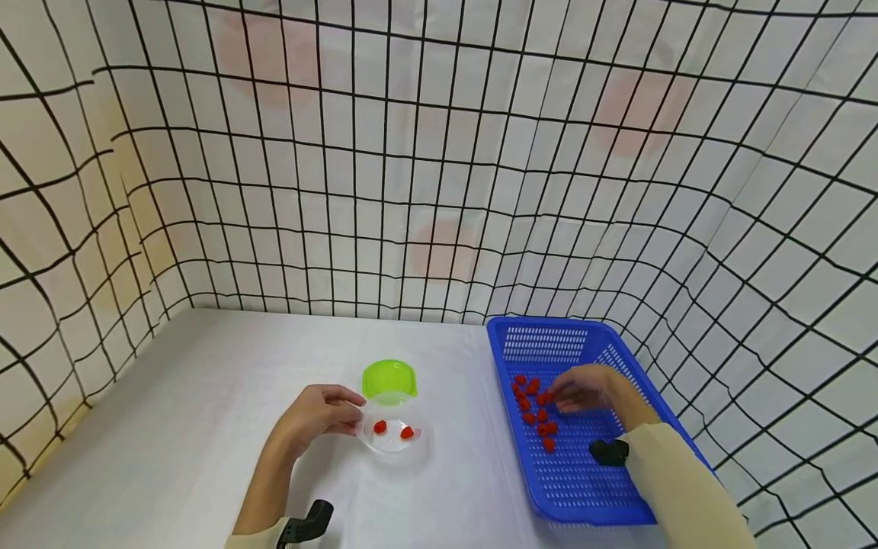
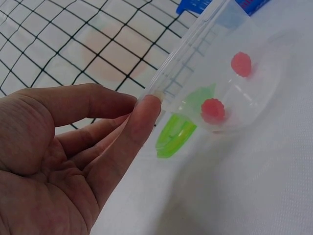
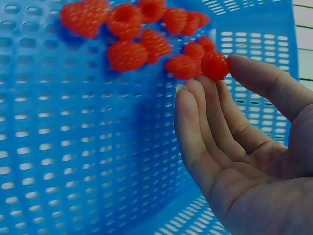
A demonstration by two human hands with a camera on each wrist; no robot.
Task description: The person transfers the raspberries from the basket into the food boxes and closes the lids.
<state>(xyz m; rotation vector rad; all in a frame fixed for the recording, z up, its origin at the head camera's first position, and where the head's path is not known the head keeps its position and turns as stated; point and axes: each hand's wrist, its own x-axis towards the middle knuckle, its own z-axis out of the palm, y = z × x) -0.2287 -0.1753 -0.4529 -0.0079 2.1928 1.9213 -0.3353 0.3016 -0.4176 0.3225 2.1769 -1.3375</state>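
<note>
My left hand pinches the rim of a clear plastic bowl between thumb and fingers, at its left side. Two red raspberries lie apart inside the bowl. Over in the blue basket, my right hand reaches down among more raspberries. The right wrist view has one raspberry between the thumb and fingertips of that hand. Several others lie loosely grouped on the perforated basket floor, just beyond the fingers.
Behind the bowl lies a bright green lid, partly seen through the clear plastic. A white cloth covers the table. Black netting over white sheets rises at the back and both sides, close behind the basket.
</note>
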